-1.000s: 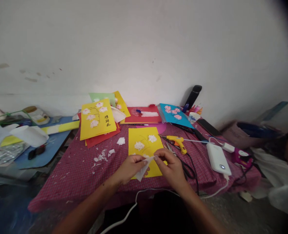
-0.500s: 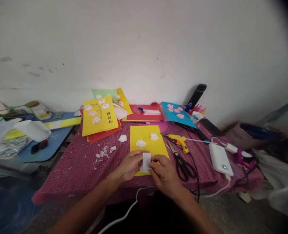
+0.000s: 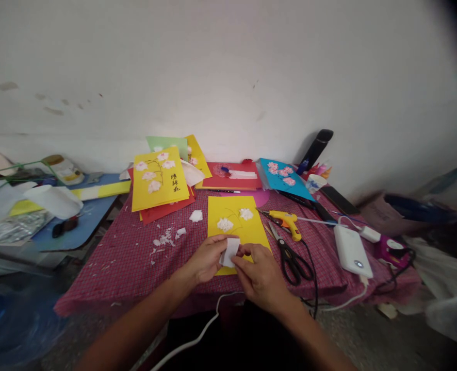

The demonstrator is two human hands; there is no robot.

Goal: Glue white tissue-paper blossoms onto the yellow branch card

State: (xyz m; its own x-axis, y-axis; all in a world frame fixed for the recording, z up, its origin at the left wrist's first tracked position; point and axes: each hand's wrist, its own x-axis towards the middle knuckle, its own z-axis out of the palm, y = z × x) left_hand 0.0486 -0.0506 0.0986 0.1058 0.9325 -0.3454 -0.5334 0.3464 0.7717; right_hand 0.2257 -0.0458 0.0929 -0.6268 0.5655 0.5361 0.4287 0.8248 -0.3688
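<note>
Between my two hands is a small piece of white paper [image 3: 231, 249]. My left hand [image 3: 208, 258] pinches it along its left side, fingers closed. My right hand [image 3: 260, 269] has its fingertips closed on the paper's lower right edge. Both are over the near part of a yellow card [image 3: 251, 230], which bears drawn stems and two white paper flowers [image 3: 225, 224]. Black-handled scissors [image 3: 290, 257] lie just right of the card, partly open. Beyond them rests a yellow glue gun [image 3: 286, 220].
White paper scraps [image 3: 164, 238] and a white paper piece [image 3: 196, 216] lie left of the card. Finished flower cards [image 3: 161, 178] are stacked behind, a blue card [image 3: 284, 178] at back right. A white power bank [image 3: 353, 251] with cables sits at right.
The white paper has turned a little between my fingers, and my right fingertips have shifted on it. The whole view has moved slightly.
</note>
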